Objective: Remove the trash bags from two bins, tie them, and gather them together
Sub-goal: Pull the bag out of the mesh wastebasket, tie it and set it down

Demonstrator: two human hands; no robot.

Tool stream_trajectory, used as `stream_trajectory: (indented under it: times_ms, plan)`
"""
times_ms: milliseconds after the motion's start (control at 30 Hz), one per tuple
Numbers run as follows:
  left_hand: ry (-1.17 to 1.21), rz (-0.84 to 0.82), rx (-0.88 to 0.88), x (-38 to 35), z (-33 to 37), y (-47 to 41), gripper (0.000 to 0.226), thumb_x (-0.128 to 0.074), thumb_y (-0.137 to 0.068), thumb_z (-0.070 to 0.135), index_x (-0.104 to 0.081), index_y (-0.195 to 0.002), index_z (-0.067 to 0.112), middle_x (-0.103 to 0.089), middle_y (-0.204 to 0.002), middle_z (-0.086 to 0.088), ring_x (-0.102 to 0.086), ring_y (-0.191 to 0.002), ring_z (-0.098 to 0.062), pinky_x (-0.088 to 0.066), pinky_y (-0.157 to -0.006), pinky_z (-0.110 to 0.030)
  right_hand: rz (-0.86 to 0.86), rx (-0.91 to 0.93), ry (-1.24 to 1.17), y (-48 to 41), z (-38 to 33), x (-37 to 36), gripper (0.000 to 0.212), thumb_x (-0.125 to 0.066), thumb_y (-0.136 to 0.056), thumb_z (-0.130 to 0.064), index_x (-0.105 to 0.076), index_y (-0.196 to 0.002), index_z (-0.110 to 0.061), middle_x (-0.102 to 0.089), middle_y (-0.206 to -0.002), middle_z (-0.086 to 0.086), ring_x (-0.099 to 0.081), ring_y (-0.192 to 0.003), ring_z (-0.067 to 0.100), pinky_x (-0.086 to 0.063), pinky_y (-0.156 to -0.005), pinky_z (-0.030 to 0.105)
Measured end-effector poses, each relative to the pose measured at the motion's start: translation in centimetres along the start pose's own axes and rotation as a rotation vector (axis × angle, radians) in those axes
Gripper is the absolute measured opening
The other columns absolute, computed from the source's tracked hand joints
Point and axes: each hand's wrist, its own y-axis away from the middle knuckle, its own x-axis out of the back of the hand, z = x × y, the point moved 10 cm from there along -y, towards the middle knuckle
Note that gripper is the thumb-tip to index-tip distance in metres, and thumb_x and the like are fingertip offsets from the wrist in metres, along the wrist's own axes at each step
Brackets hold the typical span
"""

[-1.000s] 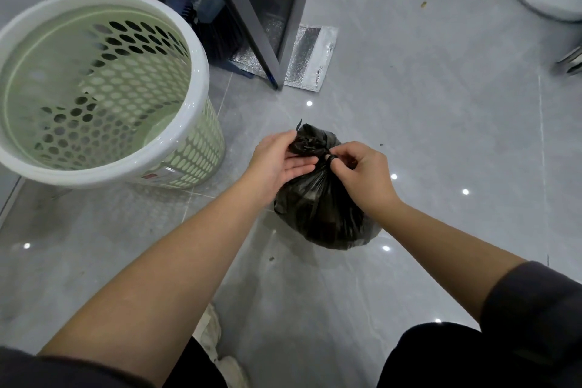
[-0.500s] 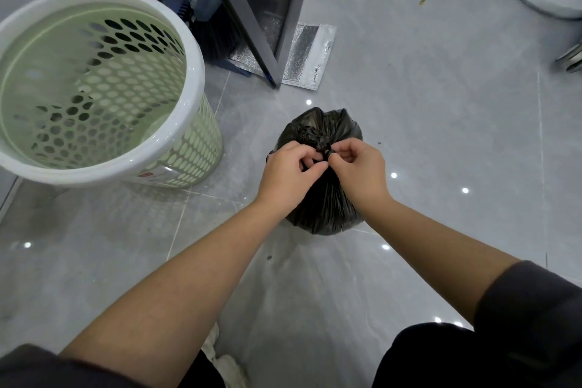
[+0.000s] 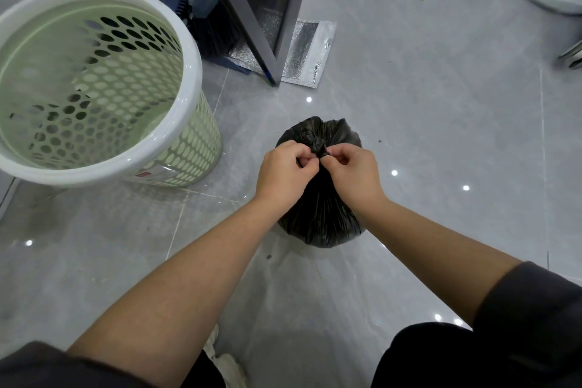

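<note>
Black plastic, thin and creased, is bunched into a knot at the top of the trash bag (image 3: 319, 208), which sits on the grey tiled floor (image 3: 441, 135) directly in front of the person. Both hands are closed on that gathered neck: the left hand (image 3: 283, 172) pinches one twisted end between thumb and curled fingers, and the right hand (image 3: 356, 172) pinches the other, knuckles nearly touching over the knot. Holding it this way makes sense — opposed pinches let the ends be drawn apart so the knot cinches down, while the bag's own weight on the floor anchors it.

Just to the left stands the pale green bin (image 3: 195, 66), perforated and white-rimmed, upright with no liner visible inside, so this bag most likely came out of it. Behind it a dark metal door frame (image 3: 252, 25) rises over a strip of silver foil sheet (image 3: 310, 50) lying on the floor.

My judgement is that tying this bag is nearly finished; no second bin or second bag is in view, so much of the task seems to remain — and the thin film could tear if pulled too hard
</note>
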Motion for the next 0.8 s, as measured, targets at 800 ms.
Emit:
stream_trajectory:
  times_ms: [800]
  plan:
    - [-0.125,-0.088,-0.100,0.3,0.1,0.4,0.006,-0.071,-0.080,0.023,-0.071,-0.085,0.019,-0.059,-0.080,0.010,-0.051,-0.062,0.000,-0.044,-0.067,-0.018,-0.260,-0.340,-0.387,1.4,2.2,-2.1,0.018,-0.058,-0.091,-0.016,-0.068,-0.077,-0.013,-0.058,-0.049,-0.011,-0.053,-0.044,-0.002,-0.039,-0.042,0.010]
